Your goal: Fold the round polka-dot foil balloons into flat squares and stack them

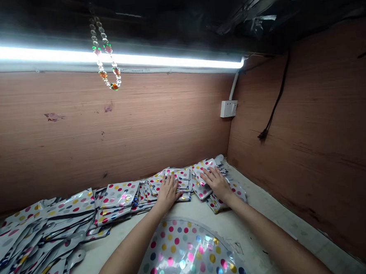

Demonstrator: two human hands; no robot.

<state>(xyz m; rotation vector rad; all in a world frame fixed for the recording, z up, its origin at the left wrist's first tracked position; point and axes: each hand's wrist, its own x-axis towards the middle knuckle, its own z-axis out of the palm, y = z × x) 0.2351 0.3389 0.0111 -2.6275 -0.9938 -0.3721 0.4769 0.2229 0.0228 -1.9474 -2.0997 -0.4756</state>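
Observation:
My left hand (168,192) lies palm down on a stack of folded polka-dot plastic pieces (183,175), fingers stretched over its top. To its right, my right hand (217,185) rests with fingers spread on another stack of folded polka-dot plastic (200,169) near the corner. Neither hand wraps round anything, though the undersides of the fingers are hidden. Between my forearms, close to me, lies a shiny round polka-dot plastic sheet (190,252) with a clear rim, unfolded on the pale tabletop (121,236).
More folded dotted pieces (120,194) line the back panel, and a heap with pale tabs (37,249) fills the left. A tube light (166,61), bead string (114,86), white socket (229,108) and dark cord (276,106) are above. Wooden panels (320,145) enclose the corner.

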